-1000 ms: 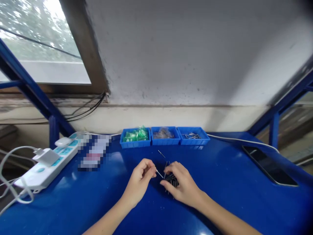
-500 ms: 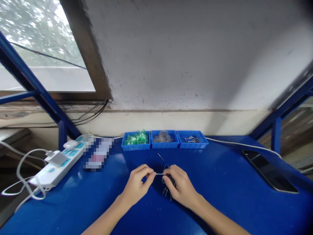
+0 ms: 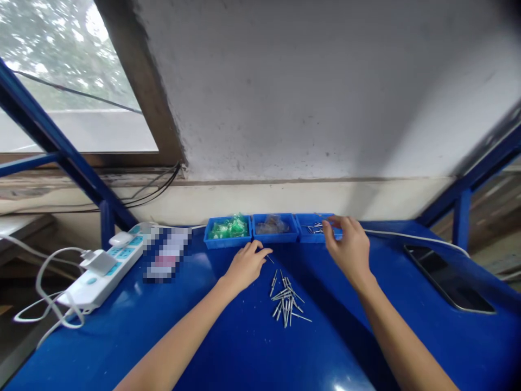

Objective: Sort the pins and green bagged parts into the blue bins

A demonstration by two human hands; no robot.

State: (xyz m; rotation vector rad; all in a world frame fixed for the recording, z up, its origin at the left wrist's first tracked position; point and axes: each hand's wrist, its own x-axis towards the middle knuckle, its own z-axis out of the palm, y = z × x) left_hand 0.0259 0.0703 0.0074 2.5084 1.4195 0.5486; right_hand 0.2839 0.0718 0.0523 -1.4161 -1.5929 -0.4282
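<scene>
Just beyond the pile, my left hand (image 3: 247, 266) reaches over the table with thumb and fingers apart. Its fingertips are at a single blind rivet (image 3: 270, 259) lying on the blue surface, partly covered by them. My right hand (image 3: 350, 247) is above the right blue bin (image 3: 301, 237), thumb and forefinger pinched together. A thin rivet (image 3: 319, 214) appears to stick out leftward from that pinch. Inside the bin lie several metal rivets (image 3: 314, 228). A loose pile of blind rivets (image 3: 287, 304) rests on the table between my forearms.
Beside the right bin stand a middle bin (image 3: 277, 238) with clear plastic bags and a left bin (image 3: 228, 243) with green bags. A white power strip (image 3: 95, 285) with plugs and cables is at left. A phone (image 3: 448, 279) lies at right; a white cable runs behind.
My hands, together above the pile with a rivet between them, have parted. The right moved up and right to the right bin; the left moved forward to the lone rivet.
</scene>
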